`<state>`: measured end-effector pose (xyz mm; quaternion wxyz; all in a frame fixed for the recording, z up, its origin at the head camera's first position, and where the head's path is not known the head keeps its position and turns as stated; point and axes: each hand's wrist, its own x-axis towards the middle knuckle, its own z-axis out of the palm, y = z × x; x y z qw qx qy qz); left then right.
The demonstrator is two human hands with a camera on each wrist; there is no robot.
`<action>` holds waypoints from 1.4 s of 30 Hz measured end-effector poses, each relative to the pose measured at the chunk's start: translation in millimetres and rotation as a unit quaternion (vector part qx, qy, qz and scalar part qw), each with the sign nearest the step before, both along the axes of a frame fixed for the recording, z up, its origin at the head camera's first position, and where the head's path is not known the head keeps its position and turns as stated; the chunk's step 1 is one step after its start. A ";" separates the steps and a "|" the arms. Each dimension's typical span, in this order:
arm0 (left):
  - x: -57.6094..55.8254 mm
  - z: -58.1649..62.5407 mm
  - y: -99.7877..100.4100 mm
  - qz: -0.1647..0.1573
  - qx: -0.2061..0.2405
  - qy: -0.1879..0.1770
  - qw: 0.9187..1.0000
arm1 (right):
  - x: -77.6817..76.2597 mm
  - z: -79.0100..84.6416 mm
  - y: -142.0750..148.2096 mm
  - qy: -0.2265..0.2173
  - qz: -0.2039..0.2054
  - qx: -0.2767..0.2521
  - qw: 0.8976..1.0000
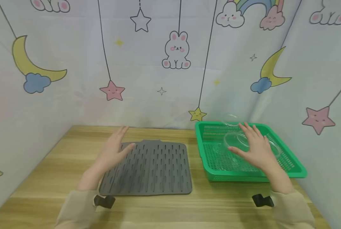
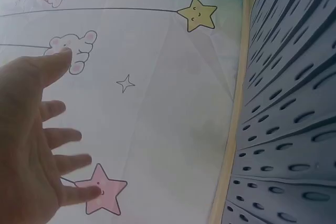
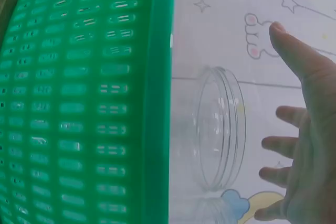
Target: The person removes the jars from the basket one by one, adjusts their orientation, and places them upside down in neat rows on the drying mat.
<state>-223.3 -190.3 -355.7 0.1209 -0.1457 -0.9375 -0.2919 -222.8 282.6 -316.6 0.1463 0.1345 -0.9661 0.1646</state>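
Note:
My left hand (image 1: 112, 151), fingers spread and holding nothing, hovers above the left part of a dark grey ribbed drying mat (image 1: 164, 168). In the left wrist view that hand (image 2: 31, 140) shows its thumb and fingers apart. My right hand (image 1: 257, 148) is over a green plastic basket (image 1: 251, 175), its fingers also spread with nothing between them. Clear round containers (image 1: 230, 141) stand in the basket, partly hidden by the right hand. One clear round rim (image 3: 231, 129) rises above the basket's edge in the right wrist view.
A wood-grain table (image 1: 210, 203) carries the mat and the basket side by side. White cloth (image 1: 147, 63) printed with stars, moons and rabbits hangs behind and at both sides. Black straps (image 1: 104, 201) sit at both beige sleeves.

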 end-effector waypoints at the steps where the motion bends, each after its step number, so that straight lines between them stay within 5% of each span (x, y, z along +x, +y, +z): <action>1: -1.8 -1.0 -0.9 -0.009 0.019 0.011 1.000 | 0.4 0.7 2.9 0.005 0.001 -0.012 1.000; 7: -11.7 -7.9 -8.2 -0.025 0.136 0.055 0.989 | 3.9 2.9 21.3 0.029 -0.012 -0.091 0.995; 14: -18.3 -16.1 -22.8 -0.010 0.245 -0.025 0.969 | 13.1 -3.1 49.0 0.041 -0.026 -0.199 0.979; 19: -26.0 -33.1 -36.0 -0.003 0.294 -0.066 0.953 | 18.9 -7.2 68.6 0.033 -0.046 -0.259 0.964; 30: -26.5 -60.9 -57.9 0.021 0.346 -0.158 0.924 | 28.0 -21.6 101.2 -0.013 -0.104 -0.290 0.951; 36: -20.8 -75.9 -69.9 0.031 0.351 -0.206 0.913 | 29.1 -28.0 110.0 -0.052 -0.096 -0.291 0.950; 42: -21.6 -87.8 -71.2 0.050 0.379 -0.243 0.892 | 26.7 -31.7 118.2 -0.122 -0.079 -0.288 0.947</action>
